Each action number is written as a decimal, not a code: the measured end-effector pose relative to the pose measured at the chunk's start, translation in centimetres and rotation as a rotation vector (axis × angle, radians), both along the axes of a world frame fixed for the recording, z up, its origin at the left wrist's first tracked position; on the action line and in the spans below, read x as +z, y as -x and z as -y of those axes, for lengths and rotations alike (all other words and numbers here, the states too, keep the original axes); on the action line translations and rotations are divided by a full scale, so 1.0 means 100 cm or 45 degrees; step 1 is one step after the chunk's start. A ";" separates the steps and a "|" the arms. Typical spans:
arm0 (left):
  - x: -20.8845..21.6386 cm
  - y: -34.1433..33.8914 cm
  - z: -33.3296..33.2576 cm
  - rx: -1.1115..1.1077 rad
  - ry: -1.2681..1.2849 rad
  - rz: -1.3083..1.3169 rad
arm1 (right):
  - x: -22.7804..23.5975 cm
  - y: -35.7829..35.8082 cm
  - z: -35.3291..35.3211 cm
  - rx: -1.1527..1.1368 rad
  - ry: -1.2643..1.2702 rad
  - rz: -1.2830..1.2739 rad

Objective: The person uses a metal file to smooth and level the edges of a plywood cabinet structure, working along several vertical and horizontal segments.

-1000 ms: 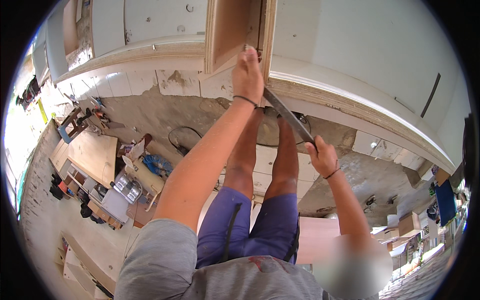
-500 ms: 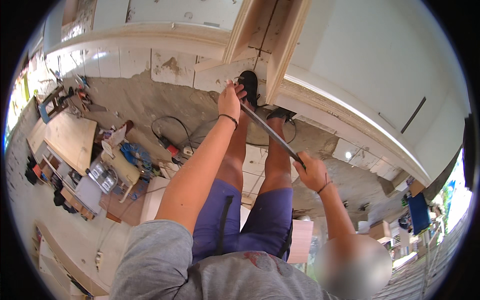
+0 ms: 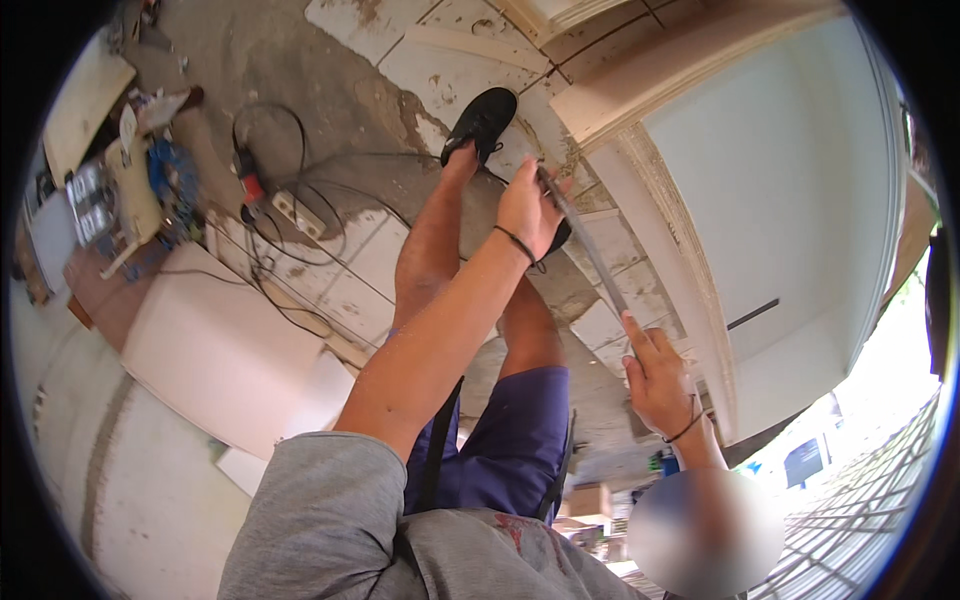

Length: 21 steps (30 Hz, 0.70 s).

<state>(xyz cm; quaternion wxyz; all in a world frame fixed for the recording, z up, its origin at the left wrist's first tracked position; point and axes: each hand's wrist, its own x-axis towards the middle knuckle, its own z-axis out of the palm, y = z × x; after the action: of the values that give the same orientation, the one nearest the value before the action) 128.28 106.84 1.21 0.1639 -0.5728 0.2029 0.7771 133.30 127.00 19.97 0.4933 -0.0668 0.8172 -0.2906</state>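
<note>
A long, flat grey metal bar point(image 3: 592, 248) slants between my two hands, just left of the rough edge of a large white cabinet point(image 3: 780, 190). Its far end is in my left hand point(image 3: 528, 212), whose fingers curl round it. At the near end, my right hand point(image 3: 660, 385) grips it with the index finger stretched along it. What lies under the right palm is hidden. The cabinet's raw wooden edge point(image 3: 672, 210) runs close beside the bar.
A power strip point(image 3: 298, 214) and a red and black power tool point(image 3: 248, 182) lie among dark cables on the broken, partly tiled floor. A pale board point(image 3: 225, 350) lies to the left, near a coiled blue hose point(image 3: 172, 185). A dark strip point(image 3: 753, 314) rests on the cabinet.
My view has turned to the right, bringing the cabinet edge nearer the hands. The bar stands steeper, and my right index finger is now straightened along it.
</note>
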 end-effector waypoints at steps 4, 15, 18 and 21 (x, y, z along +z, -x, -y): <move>0.014 -0.005 -0.017 0.065 -0.158 -0.329 | 0.012 0.019 -0.013 -0.003 0.027 -0.162; 0.015 0.015 -0.012 -0.059 -0.130 -0.582 | 0.024 0.060 0.013 0.070 -0.116 -0.173; 0.009 0.020 -0.014 -0.037 -0.151 -0.580 | 0.018 0.050 0.009 0.023 -0.119 -0.172; 0.008 0.022 -0.012 -0.132 -0.153 -0.594 | 0.017 0.044 0.009 -0.017 -0.169 -0.166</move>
<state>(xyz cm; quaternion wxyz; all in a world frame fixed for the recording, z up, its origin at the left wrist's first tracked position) 126.12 108.05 1.96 0.1859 -0.3560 0.2178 0.8895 128.87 126.06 21.67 0.4405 -0.0472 0.8654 -0.2340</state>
